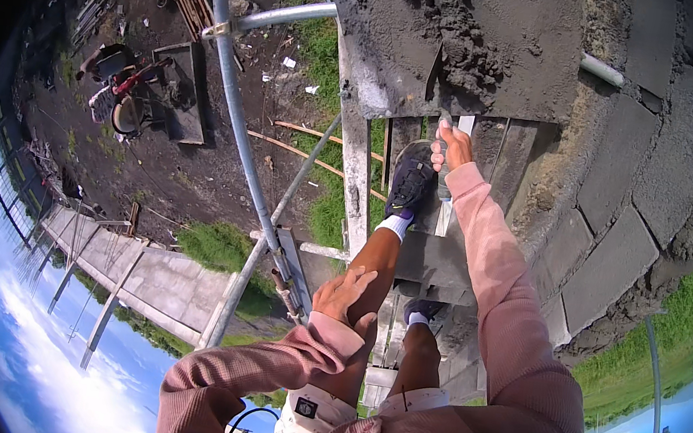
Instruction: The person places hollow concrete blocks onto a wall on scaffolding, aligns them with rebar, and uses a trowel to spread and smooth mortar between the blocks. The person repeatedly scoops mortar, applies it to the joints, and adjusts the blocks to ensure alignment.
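Observation:
My right hand (452,146) is closed around the handle of a trowel. The narrow, dark trowel blade (434,71) points away from me into a heap of wet grey mortar (463,45). That mortar lies on a broad, mortar-smeared board (527,87) in front of my feet. Resting on my bent left leg near the knee is my left hand (344,292), its fingers stretched out and holding nothing. My left shoe (411,185) stands forward on the planks, close beside the right hand.
A block wall (617,163) with fresh mortar runs along my right. Scaffold pipes (232,90) and a whitish post (352,174) stand left. Wooden planks (514,155) lie underfoot. Far below left, a person (103,103) is beside a mixing trough (196,103).

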Action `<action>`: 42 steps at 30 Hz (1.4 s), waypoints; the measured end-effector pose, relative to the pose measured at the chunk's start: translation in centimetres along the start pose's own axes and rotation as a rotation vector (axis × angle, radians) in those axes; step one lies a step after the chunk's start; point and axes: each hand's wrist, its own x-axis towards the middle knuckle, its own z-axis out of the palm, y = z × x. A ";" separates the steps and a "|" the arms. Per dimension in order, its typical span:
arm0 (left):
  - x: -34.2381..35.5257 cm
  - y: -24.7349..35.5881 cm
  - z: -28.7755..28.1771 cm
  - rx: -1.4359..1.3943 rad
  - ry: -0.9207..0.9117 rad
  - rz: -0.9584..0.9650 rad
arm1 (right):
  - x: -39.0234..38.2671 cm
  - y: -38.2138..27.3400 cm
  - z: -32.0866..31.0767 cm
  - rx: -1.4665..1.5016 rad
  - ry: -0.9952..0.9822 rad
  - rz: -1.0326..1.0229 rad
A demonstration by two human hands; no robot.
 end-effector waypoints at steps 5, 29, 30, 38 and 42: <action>0.6 0.7 -0.6 0.033 -0.040 -0.052 | 3.1 -4.9 11.5 -0.128 -0.065 -0.140; 1.4 0.8 -1.0 -0.008 -0.040 -0.057 | 3.7 -29.6 -1.9 -1.852 0.787 -0.373; 1.4 0.7 -0.9 -0.007 -0.047 -0.063 | 4.0 -29.1 -2.9 -1.951 0.663 -0.363; 1.6 1.5 -1.0 0.025 -0.078 -0.052 | -2.2 -18.2 -11.0 -1.829 0.537 -0.171; 1.7 1.5 -1.1 -0.023 -0.018 -0.033 | -4.5 -18.9 -17.5 -1.503 0.550 -0.205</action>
